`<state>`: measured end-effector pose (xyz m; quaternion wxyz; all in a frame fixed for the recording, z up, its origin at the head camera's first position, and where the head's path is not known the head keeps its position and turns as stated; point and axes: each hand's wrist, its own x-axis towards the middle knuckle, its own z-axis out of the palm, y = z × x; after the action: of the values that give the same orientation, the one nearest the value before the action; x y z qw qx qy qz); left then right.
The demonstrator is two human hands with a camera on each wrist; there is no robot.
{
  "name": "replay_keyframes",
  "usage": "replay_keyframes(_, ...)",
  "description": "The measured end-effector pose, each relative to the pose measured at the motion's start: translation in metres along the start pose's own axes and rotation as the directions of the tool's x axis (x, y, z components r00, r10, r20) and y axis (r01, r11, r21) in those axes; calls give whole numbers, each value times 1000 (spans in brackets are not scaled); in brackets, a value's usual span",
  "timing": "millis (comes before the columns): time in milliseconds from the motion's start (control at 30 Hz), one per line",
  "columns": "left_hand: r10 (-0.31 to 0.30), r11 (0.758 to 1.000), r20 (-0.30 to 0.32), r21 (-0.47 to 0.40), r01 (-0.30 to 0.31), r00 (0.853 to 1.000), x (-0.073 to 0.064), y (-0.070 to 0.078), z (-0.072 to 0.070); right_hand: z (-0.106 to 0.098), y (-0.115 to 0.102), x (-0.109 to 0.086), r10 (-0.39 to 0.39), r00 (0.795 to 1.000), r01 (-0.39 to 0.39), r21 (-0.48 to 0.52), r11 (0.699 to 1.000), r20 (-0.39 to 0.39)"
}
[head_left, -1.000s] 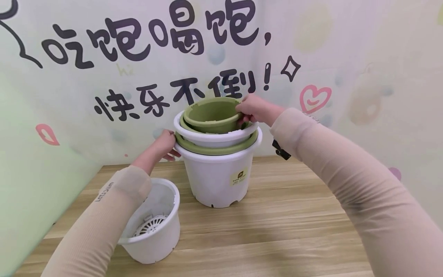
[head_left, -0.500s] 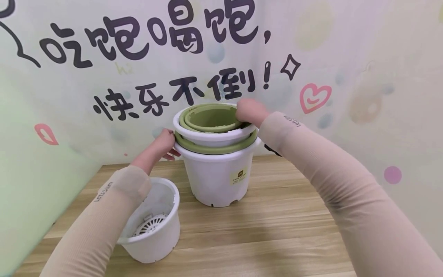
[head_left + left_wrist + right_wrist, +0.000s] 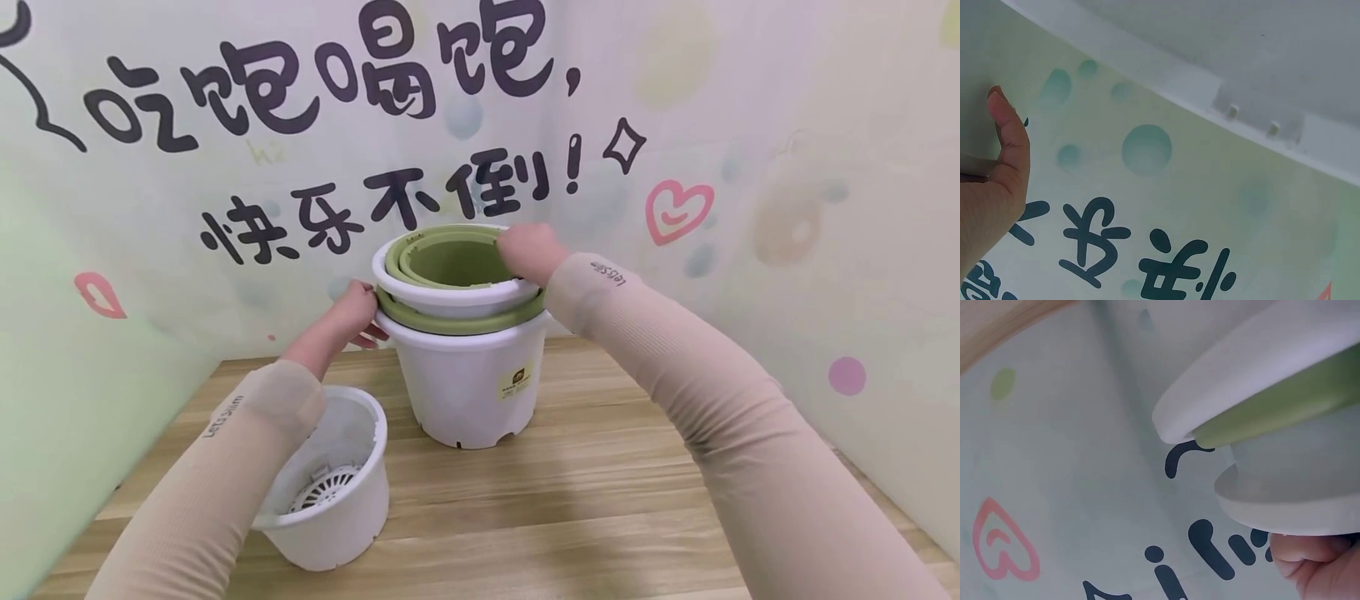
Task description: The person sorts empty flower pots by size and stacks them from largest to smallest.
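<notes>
A stack of nested flowerpots stands near the wall in the head view. At the bottom is a large white flowerpot (image 3: 450, 379) with a yellow label; a green rim (image 3: 457, 322) and a white rim (image 3: 442, 295) show above it. Two green flowerpots sit innermost, the smallest green flowerpot (image 3: 453, 262) deepest. My left hand (image 3: 354, 312) grips the large pot's rim on the left, fingers underneath. On the right, my right hand (image 3: 529, 252) holds the smallest green pot's rim, fingers curled and partly hidden. The right wrist view shows curled fingers (image 3: 1307, 553) against a white rim.
Closer to me, a separate white flowerpot (image 3: 341, 508) with a slotted bottom stands left on the wooden table (image 3: 600, 483), partly behind my left sleeve. A printed wall (image 3: 300, 167) rises directly behind the stack.
My right hand has lowered the smallest green pot into the stack, so its rim sits nearly level with the other green rim. The hand has shifted slightly left. My left hand stays put.
</notes>
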<state>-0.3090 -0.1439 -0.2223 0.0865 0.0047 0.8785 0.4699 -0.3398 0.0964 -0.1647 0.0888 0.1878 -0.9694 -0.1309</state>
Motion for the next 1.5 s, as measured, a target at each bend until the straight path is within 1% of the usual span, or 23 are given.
replay_keyframes(233, -8, 1000, 2, 4, 7, 1000, 0, -1, 0, 2, -1, 1, 77, 997, -77, 71, 995, 1)
replay_keyframes(300, -6, 1000, 1, 7, 6, 1000, 0, -1, 0, 2, 0, 1, 108, 994, -107, 111, 988, -2)
replay_keyframes(367, -5, 1000, 1, 6, 5, 1000, 0, 0, 0, 3, 2, 1, 152, 988, -148, 185, 971, -6)
replay_keyframes(433, -5, 1000, 0, 6, 5, 1000, 0, 0, 0, 3, 7, 1, 208, 978, -192, 300, 934, -23)
replay_keyframes(500, -6, 1000, 2, 6, 6, 1000, 1, 0, 1, 4, 13, 0, 268, 962, -224, 423, 878, -47)
replay_keyframes(567, -7, 1000, 6, 5, 7, 1000, 3, 0, 2, 7, 23, -3, 317, 946, -237, 505, 830, -76)
replay_keyframes(600, -7, 1000, 8, 7, 7, 1000, 3, 1, 3, 9, 28, -5, 337, 938, -246, 529, 812, -80)
replay_keyframes(667, -4, 1000, 13, 9, 4, 1000, 5, 1, 4, 13, 38, -9, 360, 931, -268, 553, 789, -62)
replay_keyframes(733, -2, 1000, 18, 12, 2, 1000, 6, 1, 4, 19, 45, -11, 372, 928, -296, 568, 768, -20)
replay_keyframes(800, 6, 1000, 22, 15, -7, 1000, 6, 1, 4, 24, 50, -11, 378, 925, -320, 601, 733, 32)
replay_keyframes(833, 11, 1000, 26, 19, -11, 1000, 6, 1, 3, 26, 51, -11, 383, 922, -331, 623, 709, 55)
replay_keyframes(933, 33, 998, 50, 43, -35, 998, 2, -1, -3, 31, 50, -8, 402, 912, -342, 697, 630, 84)
replay_keyframes(1000, 49, 995, 79, 77, -55, 996, -2, -3, -11, 33, 47, -5, 423, 901, -343, 753, 561, 95)
replay_keyframes(1067, 64, 989, 110, 125, -78, 992, -8, -7, -21, 35, 44, -3, 443, 890, -337, 812, 476, 109)
replay_keyframes(1133, 81, 972, 124, 208, -106, 989, -15, -13, -33, 37, 41, -2, 463, 878, -330, 854, 402, 122)
replay_keyframes(1167, 85, 962, 128, 246, -115, 988, -20, -17, -39, 37, 41, -2, 470, 873, -327, 869, 372, 127)
replay_keyframes(1200, 86, 953, 129, 277, -119, 988, -24, -22, -44, 38, 41, -2, 474, 870, -327, 877, 350, 135)
replay_keyframes(1233, 86, 941, 126, 314, -122, 988, -29, -28, -49, 39, 41, -2, 477, 868, -323, 885, 335, 137)
replay_keyframes(1300, 74, 919, 130, 376, -118, 989, -39, -42, -59, 40, 41, -2, 476, 868, -326, 885, 332, 141)
replay_keyframes(1367, 45, 909, 161, 402, -107, 986, -51, -57, -66, 41, 42, -3, 473, 869, -331, 883, 332, 148)
replay_keyframes(1433, 13, 899, 178, 429, -90, 984, -61, -72, -71, 42, 43, -3, 471, 868, -336, 882, 330, 154)
replay_keyframes(1467, 5, 894, 183, 441, -86, 983, -66, -80, -72, 42, 43, -3, 473, 867, -340, 880, 331, 157)
replay_keyframes(1500, 11, 885, 178, 457, -92, 984, -71, -87, -73, 42, 44, -3, 474, 866, -343, 880, 328, 160)
